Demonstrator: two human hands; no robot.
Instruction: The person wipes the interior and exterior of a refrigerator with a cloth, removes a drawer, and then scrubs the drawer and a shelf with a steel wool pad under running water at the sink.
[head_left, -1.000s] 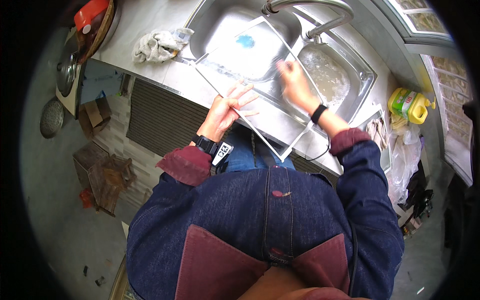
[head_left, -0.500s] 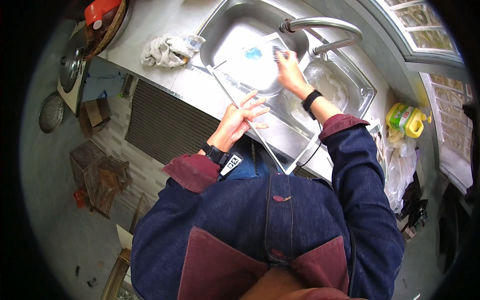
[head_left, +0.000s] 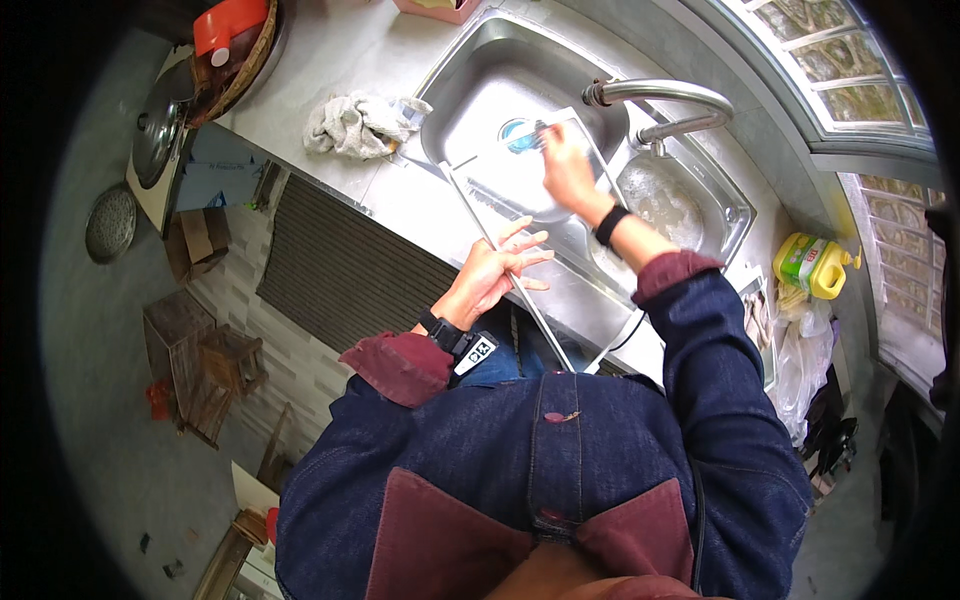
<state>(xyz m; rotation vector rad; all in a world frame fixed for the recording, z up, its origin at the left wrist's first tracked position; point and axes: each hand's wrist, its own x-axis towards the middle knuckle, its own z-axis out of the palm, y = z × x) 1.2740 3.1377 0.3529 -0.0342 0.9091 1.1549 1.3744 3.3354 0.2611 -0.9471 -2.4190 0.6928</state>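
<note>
A thin rectangular panel [head_left: 548, 326] with pale, narrow edges slants from the sink [head_left: 470, 65] toward my waist. It looks see-through, but glare makes its surface hard to read. My left hand [head_left: 488, 278] is at its left edge, fingers stretched and spread across the edge line. Over the panel's far part, my right hand [head_left: 568, 168] is closed and smeared by motion. A small dark scrubber [head_left: 543, 127] shows at its fingertips, its exact kind unclear. Beside it, a blue round patch [head_left: 518, 135] lies around the sink's drain.
A curved metal faucet [head_left: 670, 90] stands behind the smaller basin [head_left: 660, 200], which holds cloudy water. A crumpled grey cloth [head_left: 350, 127] lies on the counter at left. At right are a yellow jug [head_left: 815, 265] and a plastic bag [head_left: 803, 365]. A lidded pot [head_left: 160, 130] stands far left.
My right hand has shifted left and a little toward me over the panel. My left hand stays at the panel's edge. The whole view has slid slightly.
</note>
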